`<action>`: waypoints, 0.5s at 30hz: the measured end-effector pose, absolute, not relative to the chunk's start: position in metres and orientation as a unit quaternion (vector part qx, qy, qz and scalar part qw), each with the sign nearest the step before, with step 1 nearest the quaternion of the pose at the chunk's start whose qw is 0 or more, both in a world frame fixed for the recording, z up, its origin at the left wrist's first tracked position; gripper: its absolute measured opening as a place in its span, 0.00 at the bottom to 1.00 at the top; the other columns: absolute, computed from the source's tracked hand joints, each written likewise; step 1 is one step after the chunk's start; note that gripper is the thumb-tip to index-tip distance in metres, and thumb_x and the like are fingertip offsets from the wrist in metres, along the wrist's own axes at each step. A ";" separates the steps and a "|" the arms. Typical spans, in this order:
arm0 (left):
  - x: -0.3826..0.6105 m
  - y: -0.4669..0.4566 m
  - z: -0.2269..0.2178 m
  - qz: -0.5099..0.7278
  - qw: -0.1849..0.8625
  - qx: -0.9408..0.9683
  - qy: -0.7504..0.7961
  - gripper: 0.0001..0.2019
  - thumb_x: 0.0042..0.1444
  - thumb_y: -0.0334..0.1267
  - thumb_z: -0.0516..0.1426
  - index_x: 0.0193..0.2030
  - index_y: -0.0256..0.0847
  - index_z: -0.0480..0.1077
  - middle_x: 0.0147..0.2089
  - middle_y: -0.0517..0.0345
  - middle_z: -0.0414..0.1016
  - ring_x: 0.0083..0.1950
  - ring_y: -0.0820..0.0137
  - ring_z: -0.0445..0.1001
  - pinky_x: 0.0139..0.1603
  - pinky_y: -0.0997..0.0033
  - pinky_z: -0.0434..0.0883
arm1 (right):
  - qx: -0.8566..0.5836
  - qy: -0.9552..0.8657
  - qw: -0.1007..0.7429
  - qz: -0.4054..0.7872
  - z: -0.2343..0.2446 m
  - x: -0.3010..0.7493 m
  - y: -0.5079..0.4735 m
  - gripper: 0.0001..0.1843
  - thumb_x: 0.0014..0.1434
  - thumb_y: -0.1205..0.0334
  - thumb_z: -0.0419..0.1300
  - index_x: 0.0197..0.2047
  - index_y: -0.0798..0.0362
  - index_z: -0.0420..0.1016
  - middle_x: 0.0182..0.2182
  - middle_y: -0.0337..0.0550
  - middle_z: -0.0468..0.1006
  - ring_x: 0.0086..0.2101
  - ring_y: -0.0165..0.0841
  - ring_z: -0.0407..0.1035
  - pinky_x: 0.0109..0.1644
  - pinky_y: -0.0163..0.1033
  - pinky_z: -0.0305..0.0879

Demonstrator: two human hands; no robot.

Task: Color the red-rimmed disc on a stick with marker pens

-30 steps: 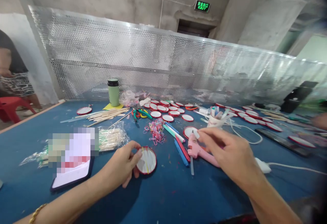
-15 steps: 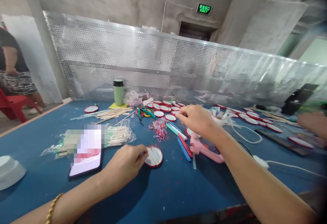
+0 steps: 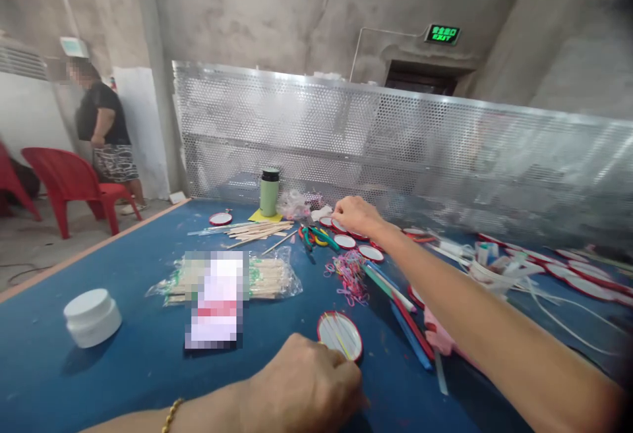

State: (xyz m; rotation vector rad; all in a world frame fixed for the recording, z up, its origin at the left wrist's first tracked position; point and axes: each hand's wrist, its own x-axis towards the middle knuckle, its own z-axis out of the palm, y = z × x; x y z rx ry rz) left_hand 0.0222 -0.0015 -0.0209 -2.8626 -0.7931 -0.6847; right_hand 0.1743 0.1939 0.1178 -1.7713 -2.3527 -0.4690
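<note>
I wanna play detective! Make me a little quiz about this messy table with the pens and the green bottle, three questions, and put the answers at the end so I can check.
1. True or false: the green bottle stands upright on a yellow sheet.
2. Which of these is nearest to the person's left hand?
A) the white jar
B) the red-rimmed disc with a yellow strand across it
C) the pliers
3. Fill the gap: the ____ hand reaches farther across the blue table.

Key: 1. True. 2. B. 3. Right hand.
</note>
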 end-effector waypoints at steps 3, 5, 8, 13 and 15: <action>0.024 0.004 -0.026 -0.239 0.068 -0.943 -0.220 0.12 0.64 0.44 0.56 0.32 0.39 0.67 0.26 0.59 0.76 0.22 0.72 0.72 0.19 0.73 0.58 | -0.513 -0.844 0.055 -0.148 0.097 0.129 0.206 0.14 0.63 0.61 0.56 0.43 0.50 0.84 0.41 0.47 0.84 0.45 0.35 0.76 0.46 0.32 0.66; 0.024 0.007 -0.026 -0.243 0.069 -0.943 -0.216 0.11 0.63 0.41 0.56 0.32 0.39 0.67 0.25 0.60 0.75 0.21 0.73 0.70 0.18 0.73 0.58 | -0.476 -0.867 0.033 -0.146 0.084 0.101 0.216 0.14 0.63 0.62 0.56 0.44 0.51 0.83 0.42 0.48 0.84 0.46 0.35 0.76 0.48 0.32 0.66; 0.021 0.009 -0.025 -0.249 0.061 -0.944 -0.207 0.11 0.64 0.39 0.55 0.31 0.39 0.66 0.24 0.60 0.73 0.20 0.75 0.67 0.18 0.75 0.57 | -0.448 -0.881 0.005 -0.155 0.068 0.070 0.234 0.14 0.64 0.65 0.56 0.45 0.56 0.82 0.45 0.54 0.82 0.48 0.40 0.75 0.51 0.37 0.67; 0.020 0.012 -0.031 -0.268 0.069 -0.944 -0.180 0.10 0.66 0.37 0.53 0.31 0.39 0.65 0.21 0.62 0.70 0.19 0.77 0.64 0.17 0.76 0.53 | -0.436 -0.886 -0.033 -0.154 0.052 0.044 0.258 0.12 0.67 0.61 0.58 0.51 0.57 0.76 0.49 0.50 0.78 0.48 0.39 0.74 0.53 0.46 0.70; 0.021 0.013 -0.035 -0.276 0.069 -0.941 -0.180 0.11 0.66 0.37 0.53 0.30 0.40 0.64 0.21 0.63 0.68 0.18 0.77 0.63 0.15 0.75 0.50 | -0.436 -0.886 -0.041 -0.151 0.047 0.040 0.264 0.18 0.66 0.56 0.60 0.56 0.55 0.71 0.53 0.49 0.74 0.48 0.38 0.73 0.51 0.49 0.72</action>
